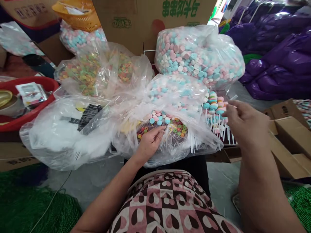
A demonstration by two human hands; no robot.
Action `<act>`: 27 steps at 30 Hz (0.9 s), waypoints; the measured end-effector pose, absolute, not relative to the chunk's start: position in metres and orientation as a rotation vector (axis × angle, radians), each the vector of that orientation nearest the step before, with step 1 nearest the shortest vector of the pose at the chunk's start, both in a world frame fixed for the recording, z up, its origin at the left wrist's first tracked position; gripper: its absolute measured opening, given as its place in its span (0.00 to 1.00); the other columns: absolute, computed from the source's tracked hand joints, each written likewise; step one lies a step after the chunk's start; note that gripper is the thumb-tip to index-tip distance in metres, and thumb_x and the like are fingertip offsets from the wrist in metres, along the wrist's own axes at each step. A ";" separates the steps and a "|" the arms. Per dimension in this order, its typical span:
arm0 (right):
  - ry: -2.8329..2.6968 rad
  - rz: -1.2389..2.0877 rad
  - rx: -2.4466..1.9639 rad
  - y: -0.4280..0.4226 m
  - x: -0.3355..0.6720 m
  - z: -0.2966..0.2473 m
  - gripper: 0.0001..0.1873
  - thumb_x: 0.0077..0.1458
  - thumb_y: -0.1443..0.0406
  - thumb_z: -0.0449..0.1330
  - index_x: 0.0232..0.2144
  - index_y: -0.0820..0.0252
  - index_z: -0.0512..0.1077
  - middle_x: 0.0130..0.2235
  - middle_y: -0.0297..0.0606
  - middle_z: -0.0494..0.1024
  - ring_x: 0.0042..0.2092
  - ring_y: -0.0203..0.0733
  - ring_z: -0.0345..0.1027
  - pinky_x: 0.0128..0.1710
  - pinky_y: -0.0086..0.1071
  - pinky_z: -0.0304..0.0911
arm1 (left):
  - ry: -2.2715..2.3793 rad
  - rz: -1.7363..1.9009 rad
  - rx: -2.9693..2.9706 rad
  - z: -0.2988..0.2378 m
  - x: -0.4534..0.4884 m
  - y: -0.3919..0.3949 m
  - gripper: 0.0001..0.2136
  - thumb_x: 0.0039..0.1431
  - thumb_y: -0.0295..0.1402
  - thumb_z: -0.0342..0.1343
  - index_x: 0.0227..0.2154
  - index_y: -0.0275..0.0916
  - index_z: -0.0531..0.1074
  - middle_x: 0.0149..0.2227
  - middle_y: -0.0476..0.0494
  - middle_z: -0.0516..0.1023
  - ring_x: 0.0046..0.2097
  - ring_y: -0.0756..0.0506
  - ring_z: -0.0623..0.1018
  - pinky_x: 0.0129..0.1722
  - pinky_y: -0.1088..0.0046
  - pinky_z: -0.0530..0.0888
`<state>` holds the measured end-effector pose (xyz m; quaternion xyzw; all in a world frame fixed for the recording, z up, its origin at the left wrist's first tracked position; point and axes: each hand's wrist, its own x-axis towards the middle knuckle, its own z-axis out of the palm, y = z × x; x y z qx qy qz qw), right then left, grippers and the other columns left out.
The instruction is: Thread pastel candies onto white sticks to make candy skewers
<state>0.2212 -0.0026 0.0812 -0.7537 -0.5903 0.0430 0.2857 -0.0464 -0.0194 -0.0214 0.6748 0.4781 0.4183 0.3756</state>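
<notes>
My left hand (151, 143) rests over an opened plastic bag in front of me, its thumb and fingers pressed together; what they hold, if anything, does not show. Round pink, blue and white candies (159, 117) lie just beyond its fingertips, with small red, green and orange ring candies (179, 127) to the right. Raised at the right, my right hand (247, 121) has its fingers curled beside a pile of candy skewers (215, 105) on white sticks. Whatever its fingertips may grip is hidden. Loose white sticks (192, 142) lie between the two hands.
Behind stand clear bags of pastel candies (199, 58) and ring candies (94, 71). A red basin (46, 100) is at the left, beside a bag with white contents (68, 136). Open cardboard boxes (289, 139) and purple bags (282, 68) sit at the right.
</notes>
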 end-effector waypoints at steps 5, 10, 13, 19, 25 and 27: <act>-1.790 0.600 -1.901 -0.059 0.180 0.041 0.18 0.58 0.54 0.56 0.42 0.59 0.78 0.32 0.43 0.81 0.29 0.45 0.72 0.31 0.36 0.64 | 1.220 1.044 1.792 -0.023 -0.041 -0.016 0.14 0.63 0.34 0.50 0.47 0.38 0.76 0.45 0.43 0.81 0.46 0.47 0.80 0.49 0.70 0.74; -1.925 0.284 -2.313 -0.043 0.166 0.000 0.23 0.61 0.56 0.53 0.53 0.63 0.71 0.45 0.51 0.79 0.43 0.56 0.73 0.36 0.40 0.62 | 1.314 1.003 1.940 -0.018 -0.039 -0.003 0.12 0.63 0.31 0.50 0.44 0.39 0.77 0.43 0.44 0.82 0.45 0.47 0.79 0.48 0.71 0.73; -1.874 0.288 -2.391 -0.029 0.166 -0.003 0.21 0.60 0.56 0.53 0.48 0.63 0.73 0.45 0.53 0.79 0.45 0.57 0.73 0.37 0.40 0.62 | 1.436 0.896 2.117 -0.013 -0.033 0.015 0.13 0.64 0.31 0.49 0.45 0.39 0.77 0.43 0.43 0.80 0.46 0.45 0.78 0.47 0.70 0.72; -1.732 0.358 -2.535 -0.016 0.161 0.002 0.19 0.58 0.60 0.52 0.46 0.64 0.74 0.39 0.54 0.81 0.43 0.58 0.75 0.38 0.41 0.62 | 1.548 0.397 2.428 -0.009 -0.013 0.042 0.14 0.63 0.29 0.49 0.48 0.36 0.74 0.43 0.37 0.76 0.48 0.40 0.75 0.43 0.66 0.71; -1.724 0.348 -2.572 -0.010 0.163 0.006 0.18 0.55 0.62 0.53 0.42 0.65 0.76 0.39 0.55 0.81 0.42 0.58 0.76 0.35 0.39 0.61 | 1.580 0.454 2.391 -0.009 -0.027 0.032 0.08 0.61 0.29 0.49 0.38 0.36 0.73 0.43 0.37 0.75 0.48 0.41 0.73 0.46 0.66 0.69; -1.729 0.327 -2.568 -0.011 0.165 0.006 0.17 0.55 0.64 0.53 0.41 0.64 0.77 0.38 0.55 0.82 0.41 0.58 0.76 0.34 0.38 0.60 | 1.558 0.557 2.325 -0.009 -0.036 0.025 0.06 0.60 0.29 0.51 0.36 0.36 0.73 0.43 0.39 0.75 0.47 0.42 0.73 0.46 0.68 0.69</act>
